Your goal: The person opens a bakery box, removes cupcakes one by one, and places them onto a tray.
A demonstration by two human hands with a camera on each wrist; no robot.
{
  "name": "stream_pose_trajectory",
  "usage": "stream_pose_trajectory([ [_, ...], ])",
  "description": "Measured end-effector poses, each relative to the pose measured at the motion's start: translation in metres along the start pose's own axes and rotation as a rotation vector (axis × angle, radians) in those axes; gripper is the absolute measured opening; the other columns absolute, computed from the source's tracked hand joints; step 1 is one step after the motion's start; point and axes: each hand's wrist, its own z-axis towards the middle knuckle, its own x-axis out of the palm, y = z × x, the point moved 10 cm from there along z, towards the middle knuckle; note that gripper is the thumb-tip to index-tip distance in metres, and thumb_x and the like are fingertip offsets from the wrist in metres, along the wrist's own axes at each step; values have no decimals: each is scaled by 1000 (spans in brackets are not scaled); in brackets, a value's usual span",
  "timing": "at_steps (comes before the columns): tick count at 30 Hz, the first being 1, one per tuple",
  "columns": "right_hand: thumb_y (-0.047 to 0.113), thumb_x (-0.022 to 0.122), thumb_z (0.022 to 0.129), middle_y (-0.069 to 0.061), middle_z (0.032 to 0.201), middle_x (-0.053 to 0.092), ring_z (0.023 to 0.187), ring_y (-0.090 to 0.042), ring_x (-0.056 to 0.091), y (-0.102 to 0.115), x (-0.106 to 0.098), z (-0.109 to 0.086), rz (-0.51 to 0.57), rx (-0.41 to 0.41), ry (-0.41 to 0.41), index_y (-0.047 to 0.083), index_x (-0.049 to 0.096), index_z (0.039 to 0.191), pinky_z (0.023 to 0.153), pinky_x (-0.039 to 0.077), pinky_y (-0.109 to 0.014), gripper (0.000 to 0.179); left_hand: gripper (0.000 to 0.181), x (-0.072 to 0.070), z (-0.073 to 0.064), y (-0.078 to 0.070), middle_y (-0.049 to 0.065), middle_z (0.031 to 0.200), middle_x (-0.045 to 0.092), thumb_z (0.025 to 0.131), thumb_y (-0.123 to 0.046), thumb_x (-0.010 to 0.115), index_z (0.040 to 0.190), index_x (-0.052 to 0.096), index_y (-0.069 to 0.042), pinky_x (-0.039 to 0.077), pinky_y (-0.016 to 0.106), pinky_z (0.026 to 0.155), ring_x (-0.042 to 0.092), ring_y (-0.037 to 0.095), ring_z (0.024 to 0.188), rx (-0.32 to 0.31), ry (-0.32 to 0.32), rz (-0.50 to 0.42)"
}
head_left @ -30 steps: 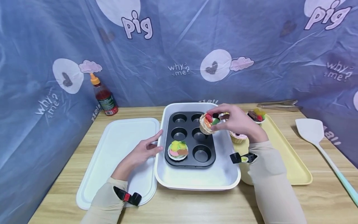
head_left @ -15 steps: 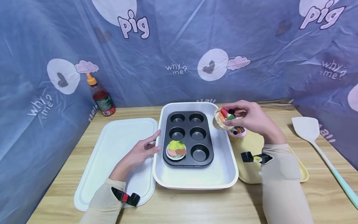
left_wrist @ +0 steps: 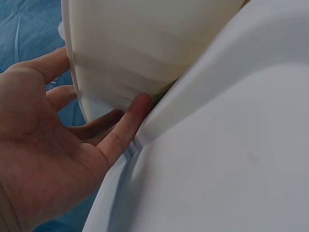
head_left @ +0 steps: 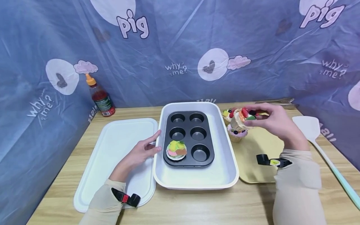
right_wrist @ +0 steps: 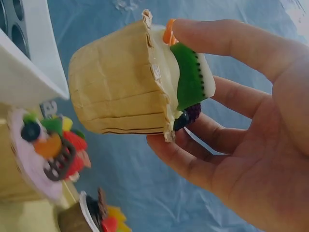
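My right hand holds a fruit-topped cupcake by its upper edge, above the yellow tray. In the right wrist view the cupcake is tipped on its side, thumb and fingers around its topping. A pink-frosted cupcake sits close below it, with another fruit cupcake behind. My left hand touches the left outer wall of a white basin, fingers extended. Inside the basin lies a dark muffin tin; one cupcake fills its front left cup.
A white lid-like tray lies under my left forearm. At the back left stands a sauce bottle. Metal tongs lie at the back right, and a white spatula with a pale green handle lies along the right side.
My right hand has carried the cupcake rightward, from over the muffin tin, past the basin's right rim, to over the yellow tray. The left hand has stayed at the basin.
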Motion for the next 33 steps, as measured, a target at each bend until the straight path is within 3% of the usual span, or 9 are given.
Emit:
stream_pose_trajectory([
  [10,32,87,80,38,104,61,92,10,60,-34,-28,-5,-12,88,-56,11,64,136,75,49,-11,64,70,-1,0,-1,21,142,56,99,-29,65,160,30,-25,52,29,88,63,21,104,-10,-7,7],
  [18,38,87,79,42,95,61,91,11,58,-58,-35,-6,-59,132,-61,9,64,135,75,44,-12,67,70,-1,0,1,21,145,54,100,-29,65,160,30,-27,52,28,87,62,21,105,-30,-12,12],
  [25,30,88,79,40,93,62,86,10,57,-81,-28,1,-21,149,-18,3,61,137,75,45,-11,70,69,-1,0,2,20,150,50,100,-30,64,160,29,-28,53,32,90,62,22,109,-34,-9,14],
  [33,38,86,80,40,93,58,91,11,53,-104,-16,4,-54,218,58,0,58,138,81,41,-18,74,69,-2,1,5,17,152,49,100,-34,64,159,29,-32,53,39,95,61,23,112,-50,-12,28],
])
